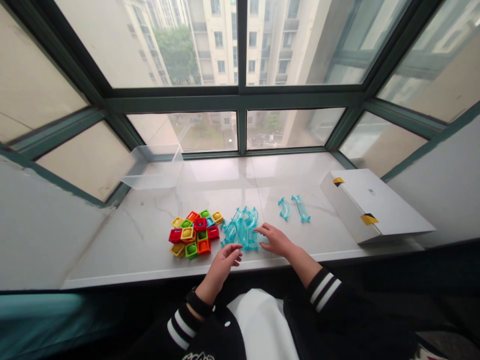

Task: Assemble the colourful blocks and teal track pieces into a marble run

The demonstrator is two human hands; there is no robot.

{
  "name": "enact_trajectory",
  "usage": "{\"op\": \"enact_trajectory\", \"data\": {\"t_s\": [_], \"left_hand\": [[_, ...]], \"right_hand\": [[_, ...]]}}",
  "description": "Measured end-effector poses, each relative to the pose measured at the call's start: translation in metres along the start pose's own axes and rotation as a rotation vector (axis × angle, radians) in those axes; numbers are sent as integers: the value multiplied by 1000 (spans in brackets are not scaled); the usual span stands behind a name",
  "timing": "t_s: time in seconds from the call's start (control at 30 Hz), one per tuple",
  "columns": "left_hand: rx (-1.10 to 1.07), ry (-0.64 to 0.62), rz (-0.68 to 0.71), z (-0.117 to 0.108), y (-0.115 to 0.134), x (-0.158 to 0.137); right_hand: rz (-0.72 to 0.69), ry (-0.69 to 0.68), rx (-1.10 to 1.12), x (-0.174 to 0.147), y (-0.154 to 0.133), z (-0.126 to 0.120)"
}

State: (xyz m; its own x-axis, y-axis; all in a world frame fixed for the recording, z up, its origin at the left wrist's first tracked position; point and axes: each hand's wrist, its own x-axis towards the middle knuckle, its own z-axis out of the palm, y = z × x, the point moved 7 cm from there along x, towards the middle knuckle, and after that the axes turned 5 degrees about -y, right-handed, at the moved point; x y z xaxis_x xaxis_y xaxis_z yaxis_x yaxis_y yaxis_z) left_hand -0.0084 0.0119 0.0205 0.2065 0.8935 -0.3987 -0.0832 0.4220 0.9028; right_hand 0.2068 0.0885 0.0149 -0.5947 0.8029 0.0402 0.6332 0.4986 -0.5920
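The right hand (276, 240) is open, its fingers spread and reaching to the right edge of a pile of translucent blue track pieces (242, 230); whether the fingertips touch one, I cannot tell. The left hand (227, 257), with a black band (199, 302) at its wrist, is loosely curled around nothing visible at the pile's near edge. Just left of the pile sits a heap of coloured blocks (195, 234) (red, yellow, green and orange, mostly). To the right, near the right hand, a short curved piece (285, 209) and a longer piece (301, 209) lie apart from the pile. Farther out on the pale marbled ledge (131, 250), a clear plastic bin (152, 182) stands at the back left and a white box (378, 202) at the right, beneath tall windows (210, 45).
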Motion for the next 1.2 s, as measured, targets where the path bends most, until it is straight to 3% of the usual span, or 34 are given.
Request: {"op": "enact_trajectory", "data": {"t_s": [0.4, 0.8, 0.9, 1.03, 1.2], "left_hand": [[2, -4, 9, 2, 0, -2], [5, -11, 7, 3, -2, -1], [6, -16, 9, 3, -3, -1], [13, -16, 12, 4, -4, 0], [5, -18, 14, 3, -2, -2]], "right_hand": [[19, -78, 138, -5, -10, -2], [38, -28, 199, -4, -22, -2], [-4, 69, 204, -7, -39, -18], [-35, 344, 185, -18, -51, -56], [176, 638, 289, -45, -22, -95]]}}
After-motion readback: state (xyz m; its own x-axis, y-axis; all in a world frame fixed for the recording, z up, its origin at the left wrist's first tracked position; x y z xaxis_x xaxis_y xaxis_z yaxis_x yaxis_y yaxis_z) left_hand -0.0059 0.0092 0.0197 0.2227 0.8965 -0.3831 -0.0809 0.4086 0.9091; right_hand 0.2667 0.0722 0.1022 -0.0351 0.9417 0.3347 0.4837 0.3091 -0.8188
